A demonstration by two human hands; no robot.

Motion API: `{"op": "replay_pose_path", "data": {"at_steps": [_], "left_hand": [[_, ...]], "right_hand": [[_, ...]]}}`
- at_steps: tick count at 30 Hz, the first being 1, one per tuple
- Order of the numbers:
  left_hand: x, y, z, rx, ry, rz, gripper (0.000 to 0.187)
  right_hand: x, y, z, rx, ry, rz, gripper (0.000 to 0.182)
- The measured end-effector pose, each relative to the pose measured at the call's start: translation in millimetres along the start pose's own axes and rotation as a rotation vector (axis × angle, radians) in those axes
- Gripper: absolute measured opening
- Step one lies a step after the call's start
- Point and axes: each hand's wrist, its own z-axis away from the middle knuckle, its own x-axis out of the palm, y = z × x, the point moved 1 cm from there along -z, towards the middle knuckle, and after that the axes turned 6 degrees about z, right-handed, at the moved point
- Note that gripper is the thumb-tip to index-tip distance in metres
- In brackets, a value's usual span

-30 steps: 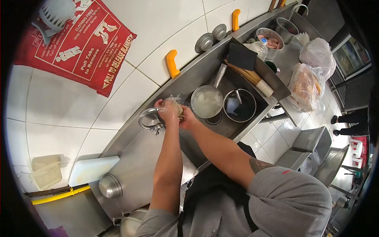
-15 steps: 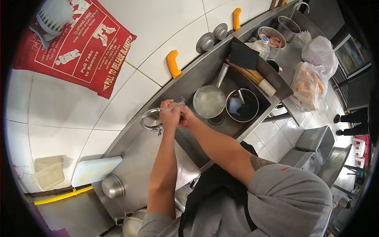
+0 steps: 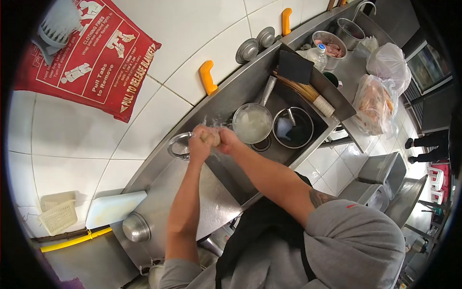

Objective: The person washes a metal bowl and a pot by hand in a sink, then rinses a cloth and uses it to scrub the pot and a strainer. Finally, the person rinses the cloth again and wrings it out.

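Observation:
Under the curved tap [image 3: 177,146], my left hand [image 3: 199,147] and my right hand [image 3: 229,141] are closed together in splashing water. Something pale and small shows between them; water and fingers hide what it is. Just right of my hands, a long-handled pan [image 3: 252,124] of cloudy liquid stands in the sink [image 3: 231,178]. Beside it is a dark round pot [image 3: 292,127] with a utensil handle inside.
Bound thin sticks [image 3: 308,91] and a dark flat block [image 3: 295,67] lie at the sink's right. Beyond are a bowl of meat [image 3: 331,49], a clear bottle [image 3: 317,57] and plastic bags [image 3: 374,103]. A white board [image 3: 115,209] and metal bowl [image 3: 136,227] stand left.
My hands have shifted slightly left, and the pale thing between them shows more. Water splashes more widely around them. The whole view has shifted a little.

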Motion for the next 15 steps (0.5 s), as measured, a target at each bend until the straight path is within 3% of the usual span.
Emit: {"op": "replay_pose_path", "data": {"at_steps": [2,4,5,7,8,10,13,14,15], "left_hand": [[10.7,-16.1,1.8,-0.211,0.194,0.258,0.015],[29.4,-39.0,2.3,-0.387,0.398,0.519,0.013],[33.8,-38.4,-0.3,-0.412,0.421,0.423,0.013],[41.1,-38.4,-9.5,-0.461,0.475,0.231,0.012],[43.8,-39.8,-12.2,-0.451,0.596,0.159,0.011],[50.3,-43.0,-19.7,-0.42,0.826,0.016,0.011],[49.5,-30.0,-18.4,-0.382,0.867,0.561,0.02],[48.7,-19.5,-14.4,-0.365,0.73,0.531,0.025],[47.0,-6.5,-5.5,-0.348,0.597,0.497,0.03]], "right_hand": [[-7.3,2.8,-7.1,-0.295,0.224,-0.035,0.015],[22.8,-10.3,28.4,-0.451,0.364,0.09,0.023],[34.4,-14.5,43.3,-0.525,0.433,0.154,0.028],[23.9,-12.1,38.6,-0.53,0.481,0.248,0.019],[19.6,-9.7,36.0,-0.532,0.505,0.292,0.015],[21.5,-6.9,35.7,-0.382,0.404,0.267,0.014],[22.3,6.0,28.6,-0.124,0.15,0.062,0.017],[22.5,8.9,23.9,-0.028,0.044,-0.029,0.019],[29.5,2.5,27.9,0.019,0.126,0.0,0.023]]}}
